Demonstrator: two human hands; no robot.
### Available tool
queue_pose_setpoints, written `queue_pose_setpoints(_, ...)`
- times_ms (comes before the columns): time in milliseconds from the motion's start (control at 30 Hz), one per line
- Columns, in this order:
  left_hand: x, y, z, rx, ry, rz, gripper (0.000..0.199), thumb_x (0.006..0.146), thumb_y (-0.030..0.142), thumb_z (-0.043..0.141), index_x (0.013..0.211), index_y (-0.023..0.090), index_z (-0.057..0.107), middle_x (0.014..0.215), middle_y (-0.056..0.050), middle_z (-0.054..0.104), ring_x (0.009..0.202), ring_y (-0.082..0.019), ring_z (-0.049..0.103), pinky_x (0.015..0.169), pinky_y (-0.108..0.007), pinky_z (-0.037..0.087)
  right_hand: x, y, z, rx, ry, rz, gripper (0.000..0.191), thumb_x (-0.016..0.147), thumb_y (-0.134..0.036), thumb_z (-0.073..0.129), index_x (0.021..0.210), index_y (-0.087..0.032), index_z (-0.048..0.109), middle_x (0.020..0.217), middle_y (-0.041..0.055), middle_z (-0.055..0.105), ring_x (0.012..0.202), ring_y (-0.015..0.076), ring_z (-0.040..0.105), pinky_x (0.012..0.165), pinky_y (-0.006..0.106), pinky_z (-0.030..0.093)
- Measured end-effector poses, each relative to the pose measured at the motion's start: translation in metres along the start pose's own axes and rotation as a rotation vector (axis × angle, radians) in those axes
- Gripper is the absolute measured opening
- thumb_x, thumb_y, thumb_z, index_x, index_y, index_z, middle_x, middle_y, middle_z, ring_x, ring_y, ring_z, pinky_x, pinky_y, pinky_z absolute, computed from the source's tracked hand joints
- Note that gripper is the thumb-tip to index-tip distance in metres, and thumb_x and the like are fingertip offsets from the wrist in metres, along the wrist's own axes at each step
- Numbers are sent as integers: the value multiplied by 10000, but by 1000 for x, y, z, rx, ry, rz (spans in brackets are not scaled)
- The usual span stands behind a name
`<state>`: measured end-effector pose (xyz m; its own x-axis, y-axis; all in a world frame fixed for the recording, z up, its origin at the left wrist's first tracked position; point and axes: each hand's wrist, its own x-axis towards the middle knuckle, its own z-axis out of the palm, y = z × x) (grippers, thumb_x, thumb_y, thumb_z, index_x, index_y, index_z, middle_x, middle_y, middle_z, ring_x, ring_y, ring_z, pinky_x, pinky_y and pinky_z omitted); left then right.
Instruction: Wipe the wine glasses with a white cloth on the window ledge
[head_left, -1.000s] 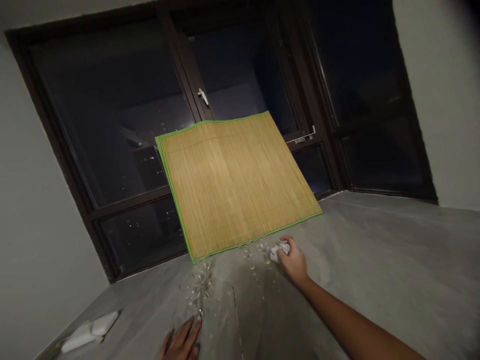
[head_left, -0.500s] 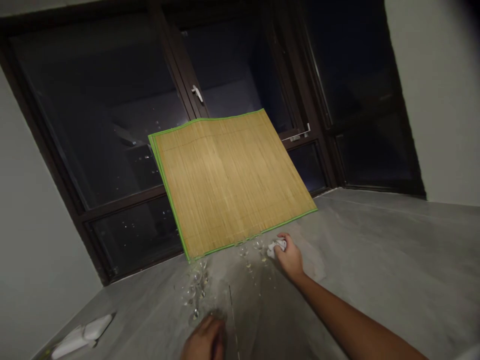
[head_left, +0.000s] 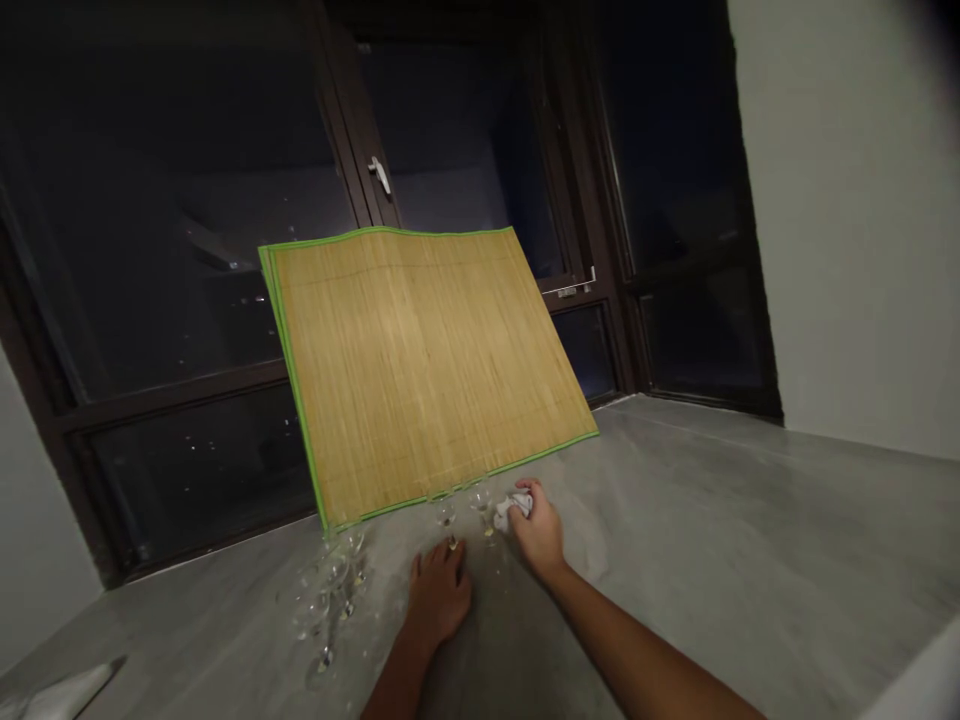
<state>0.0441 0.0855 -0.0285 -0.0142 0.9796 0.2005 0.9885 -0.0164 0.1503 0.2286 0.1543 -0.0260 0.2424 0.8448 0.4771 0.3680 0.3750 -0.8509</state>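
White crumpled cloth (head_left: 514, 508), perhaps tissue, is held between the thumb and fingers of our right hand (head_left: 538, 530). Just to the left of those fingertips stands the right-hand glass (head_left: 480, 496) of a pair; its neighbour, the left-hand glass (head_left: 446, 513), stands a little further left.

What has changed is our left hand (head_left: 439, 592). A second ago it lay beside the nearest of the clustered glasses (head_left: 337, 572); now it has crossed to the pair, its fingers stretched forward and slightly spread at the foot of the left-hand glass. We cannot tell whether they grip that foot or only rest by it. Our right hand has kept its place beside the pair.

So both hands now attend to the same two glasses, we judge, while the cluster stands untouched to the left of our left fingers. Beyond all our fingertips, the green-edged bamboo mat (head_left: 427, 360) stands upright.
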Motion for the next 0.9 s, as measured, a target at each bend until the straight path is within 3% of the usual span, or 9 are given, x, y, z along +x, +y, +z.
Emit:
queue_pose_setpoints(300,-15,-56,-9,66,-23,-199,593,885,323,344,1438,121,420,1524,-163,379,1426,-255,313,1159,-467,196,-1,0,1,-46,-11,-3,389,759,-288,463,1124,-207,571,702,-2,629,628,195,571,578,251,350)
queue_pose_setpoints(467,-12,-70,-7,52,21,-283,607,879,351,402,1420,76,424,1522,-217,349,1402,-279,354,1136,-403,247,0,0,1,-128,-49,15,366,777,-289,474,1126,-217,559,726,1,636,645,185,574,580,246,329)
queue_pose_setpoints(633,-11,-70,-8,62,34,-306,594,902,352,359,1427,79,409,1497,-238,377,1411,-294,336,1134,-413,235,1,4,3,-295,-167,59,336,787,-285,489,1113,-228,550,761,20,650,694,191,594,579,252,282)
queue_pose_setpoints(733,-16,-61,-14,84,55,-357,604,882,352,380,1435,109,401,1444,-226,451,1353,-318,417,1105,-443,268,3,8,5,-327,-247,92,303,785,-283,507,1075,-222,566,801,46,657,732,200,603,588,257,270)
queue_pose_setpoints(900,-25,-34,-34,163,47,-385,406,843,326,409,1063,126,687,1126,-198,664,1112,-341,601,947,-451,406,3,13,11,-245,-336,53,291,775,-234,516,1061,-219,565,791,22,636,743,181,581,602,246,269)
